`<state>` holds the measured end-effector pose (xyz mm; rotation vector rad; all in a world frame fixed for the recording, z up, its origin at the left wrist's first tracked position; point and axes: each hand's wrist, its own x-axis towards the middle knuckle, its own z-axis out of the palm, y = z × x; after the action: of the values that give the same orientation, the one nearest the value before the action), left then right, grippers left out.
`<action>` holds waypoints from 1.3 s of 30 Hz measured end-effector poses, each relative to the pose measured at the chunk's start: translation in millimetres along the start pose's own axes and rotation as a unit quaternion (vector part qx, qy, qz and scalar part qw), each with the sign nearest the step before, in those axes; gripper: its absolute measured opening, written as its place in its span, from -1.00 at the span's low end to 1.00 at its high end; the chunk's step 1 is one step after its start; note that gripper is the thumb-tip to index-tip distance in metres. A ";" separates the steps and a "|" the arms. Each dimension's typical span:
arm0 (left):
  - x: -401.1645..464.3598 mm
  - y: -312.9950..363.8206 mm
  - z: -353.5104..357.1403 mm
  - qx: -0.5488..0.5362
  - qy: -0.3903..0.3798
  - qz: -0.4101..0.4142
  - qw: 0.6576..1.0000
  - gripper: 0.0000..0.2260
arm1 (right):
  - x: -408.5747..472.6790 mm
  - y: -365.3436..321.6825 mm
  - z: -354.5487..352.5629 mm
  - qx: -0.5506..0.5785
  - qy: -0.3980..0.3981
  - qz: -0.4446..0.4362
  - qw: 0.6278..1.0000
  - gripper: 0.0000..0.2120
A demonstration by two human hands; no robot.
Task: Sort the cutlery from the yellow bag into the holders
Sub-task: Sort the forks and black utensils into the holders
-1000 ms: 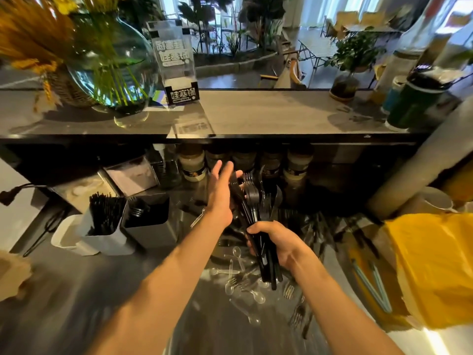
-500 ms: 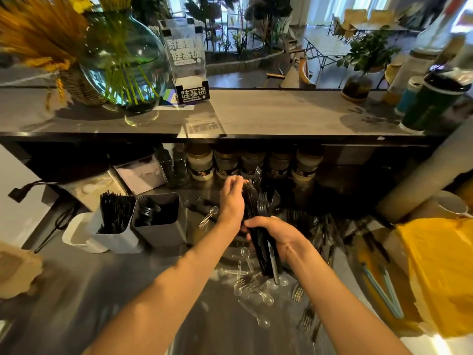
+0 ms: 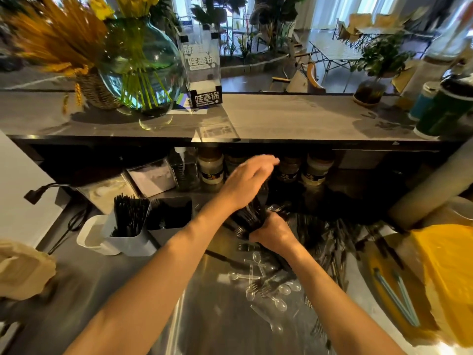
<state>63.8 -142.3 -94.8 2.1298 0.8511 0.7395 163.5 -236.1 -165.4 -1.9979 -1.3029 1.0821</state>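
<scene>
My right hand (image 3: 275, 233) grips a bundle of black plastic cutlery (image 3: 249, 217) at the middle of the steel counter. My left hand (image 3: 247, 180) lies flat over the bundle's upper ends with straight fingers. Loose black forks (image 3: 330, 242) and clear plastic spoons (image 3: 268, 290) are scattered on the counter below and to the right. The yellow bag (image 3: 445, 275) lies at the right edge. At the left stand a white holder (image 3: 128, 239) full of black sticks and a dark holder (image 3: 170, 213) beside it.
A shelf edge (image 3: 230, 140) overhangs the work area, with jars (image 3: 211, 169) and clear boxes (image 3: 151, 176) under it. A glass vase (image 3: 139, 70) stands on top. Two pale green straws (image 3: 395, 295) lie by the bag. A brown paper bag (image 3: 24, 270) sits at the left.
My left hand went from reaching open above the bundle to lying flat on its top. The bundle in my right hand tilted toward the left and away from me.
</scene>
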 end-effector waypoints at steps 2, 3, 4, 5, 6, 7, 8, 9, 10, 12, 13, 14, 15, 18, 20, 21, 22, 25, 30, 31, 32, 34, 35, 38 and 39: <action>4.6 -3.7 4.8 0.074 -0.063 -0.038 0.995 -0.68 | -1.3 -4.7 2.8 -0.012 0.005 -0.001 1.000 -0.70; 4.0 -7.0 6.6 0.105 -0.061 -0.054 0.991 -0.71 | -1.7 -6.2 3.5 0.002 0.004 0.001 1.000 -0.72; 1.7 -10.0 7.1 0.122 -0.046 -0.059 0.990 -0.75 | -3.4 -7.9 3.3 0.023 0.000 0.003 1.000 -0.75; -1.3 -12.3 7.0 0.129 -0.027 -0.057 0.990 -0.78 | -4.8 -8.5 2.9 0.047 -0.005 0.004 0.999 -0.77; -4.3 -12.8 6.6 0.134 -0.009 -0.048 0.990 -0.80 | -5.6 -8.2 1.7 0.070 -0.011 0.008 0.997 -0.77; -6.9 -12.6 6.0 0.142 0.008 -0.041 0.989 -0.80 | -7.1 -9.0 -0.3 0.090 -0.018 0.013 0.996 -0.78; -9.7 -13.2 5.3 0.156 0.027 -0.034 0.987 -0.79 | -8.2 -9.9 -2.6 0.104 -0.028 0.020 0.994 -0.78; -12.6 -15.0 4.5 0.181 0.045 -0.025 0.982 -0.79 | -8.8 -10.7 -4.7 0.114 -0.036 0.027 0.992 -0.78; -15.2 -20.2 3.5 0.216 0.068 -0.002 0.974 -0.79 | -8.5 -11.2 -6.3 0.126 -0.041 0.035 0.991 -0.78; -18.9 -33.7 1.2 0.273 0.119 0.050 0.953 -0.79 | -7.5 -11.0 -7.9 0.149 -0.050 0.045 0.987 -0.76; -20.8 -37.6 0.3 0.276 0.124 0.056 0.952 -0.79 | -6.5 -10.0 -7.8 0.153 -0.056 0.042 0.986 -0.77; -23.0 -39.8 -0.2 0.268 0.115 0.055 0.955 -0.78 | -5.7 -8.4 -6.6 0.151 -0.065 0.038 0.986 -0.78; -24.6 -40.9 0.0 0.259 0.102 0.054 0.959 -0.79 | -5.1 -6.6 -4.3 0.150 -0.074 0.036 0.985 -0.80; -25.6 -40.2 -3.2 0.254 0.121 0.095 0.955 -0.74 | -4.3 -2.6 0.5 0.161 -0.090 0.032 0.982 -0.88; -23.1 -43.4 -11.2 0.251 0.190 0.103 0.943 -0.68 | -3.3 -0.4 -0.4 0.171 -0.097 0.030 0.980 -0.88; -21.6 -46.1 -16.9 0.223 0.227 0.081 0.945 -0.67 | -2.8 0.6 -1.7 0.171 -0.100 0.029 0.980 -0.86; -20.7 -47.6 -23.2 0.166 0.242 0.042 0.955 -0.67 | -3.1 1.2 -3.3 0.168 -0.103 0.026 0.980 -0.84; -13.4 -43.6 -37.4 -0.080 0.179 -0.113 0.974 -0.69 | -3.9 1.0 -6.3 0.155 -0.123 0.018 0.980 -0.78; -13.1 -44.6 -17.2 -0.044 -0.018 -0.118 0.992 -0.58 | -0.6 -6.4 -1.3 0.141 -0.132 0.019 0.981 -0.79; -15.6 -45.8 -11.5 -0.001 -0.024 -0.106 0.994 -0.56 | 0.2 -7.3 -0.3 0.142 -0.128 0.019 0.981 -0.82; -17.4 -47.2 -7.2 0.044 -0.028 -0.096 0.994 -0.57 | 1.0 -7.7 0.5 0.146 -0.121 0.019 0.982 -0.86; -22.8 -47.6 -0.5 0.130 -0.056 -0.075 0.987 -0.63 | 2.5 -6.7 2.3 0.164 -0.106 0.022 0.981 -0.89; -25.2 -48.5 1.5 0.144 -0.071 -0.070 0.985 -0.62 | 2.6 -6.0 3.0 0.173 -0.101 0.023 0.979 -0.90; -26.5 -51.6 -0.5 0.077 -0.102 -0.086 0.988 -0.48 | 3.6 -4.2 4.2 0.183 -0.105 0.026 0.977 -0.92; -25.8 -51.4 -2.1 0.045 -0.104 -0.093 0.989 -0.45 | 4.0 -3.7 3.8 0.185 -0.111 0.027 0.976 -0.92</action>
<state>28.9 -133.8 -139.8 2.1257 0.9690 0.3820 159.3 -230.9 -166.0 -1.6787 -1.0584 1.4878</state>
